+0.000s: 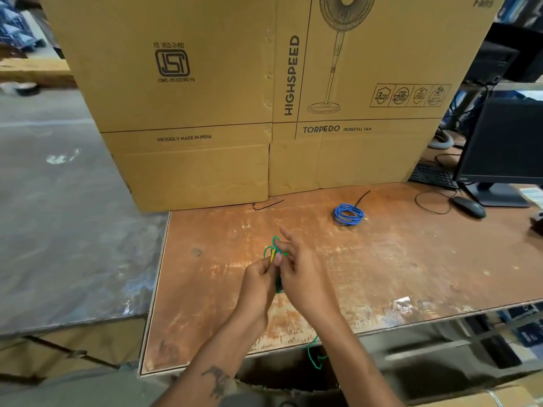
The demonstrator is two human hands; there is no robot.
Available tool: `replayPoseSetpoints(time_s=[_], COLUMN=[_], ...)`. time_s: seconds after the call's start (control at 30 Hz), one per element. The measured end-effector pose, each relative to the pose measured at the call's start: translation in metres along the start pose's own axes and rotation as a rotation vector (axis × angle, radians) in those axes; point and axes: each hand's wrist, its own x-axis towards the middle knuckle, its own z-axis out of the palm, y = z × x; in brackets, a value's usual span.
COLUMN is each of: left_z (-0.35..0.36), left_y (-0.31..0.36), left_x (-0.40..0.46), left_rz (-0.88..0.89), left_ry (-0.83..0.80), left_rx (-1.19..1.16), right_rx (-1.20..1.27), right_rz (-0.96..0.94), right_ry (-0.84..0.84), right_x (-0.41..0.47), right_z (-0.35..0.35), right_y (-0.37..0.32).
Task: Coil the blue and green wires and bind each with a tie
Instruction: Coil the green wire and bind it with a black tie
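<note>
Both hands met over the worn table [382, 259]: the left hand [258, 284] pinched the green wire [274, 245], whose loose end hung below the near edge, while the right hand [299, 274] gripped it too, forefinger straight. Farther back lay the blue wire [348, 214], coiled, before a cardboard box [205, 98].

Table [411, 259]: worn, brown; backed by a cardboard fan box [235, 98]
Right: monitor [505, 142]; keyboard [432, 174]; mouse [469, 207]
Left: grey floor [58, 230]

Wire coil [348, 214] on table [411, 259], right of hands; carton [205, 98] behind.
</note>
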Motion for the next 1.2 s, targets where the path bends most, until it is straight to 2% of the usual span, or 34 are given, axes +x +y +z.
replayPoseSetpoints(time_s=[0.07, 0.13, 0.3, 0.4, 0.6, 0.8, 1.0, 1.1, 1.2], left_z=[0.001, 0.0, 0.003, 0.005, 0.011, 0.018, 0.02, 0.02, 0.017], left_y=[0.002, 0.001, 0.005, 0.01, 0.004, 0.004, 0.007, 0.007, 0.002], left_x=[-0.001, -0.001, -0.004, -0.01, -0.008, -0.011, -0.003, -0.005, 0.002], left_rz=[-0.178, -0.276, -0.465, -0.518, -0.506, -0.438, -0.516, -0.447, -0.344], left_ry=[-0.023, -0.062, -0.145, -0.131, -0.061, 0.009, 0.015, -0.006, -0.013], left_rx=[-0.15, -0.227, -0.414, -0.471, -0.58, -0.61, -0.717, -0.643, -0.494], right_rx=[-0.112, -0.19, -0.2, -0.163, -0.181, -0.128, 0.012, 0.094, 0.183], right_rz=[-0.074, -0.122, -0.036, 0.016, -0.052, -0.009, 0.126, 0.159, 0.093], right_ry=[-0.058, -0.09, -0.063, -0.051, 0.092, 0.036, -0.001, -0.01, -0.006], right_x=[-0.016, -0.025, -0.023, -0.025, -0.027, -0.022, -0.004, -0.003, -0.013], right_z=[0.002, 0.006, 0.016, 0.017, 0.02, 0.003, -0.003, -0.006, -0.008], right_y=[-0.007, -0.01, -0.017, -0.016, -0.012, -0.002, 0.019, 0.029, 0.04])
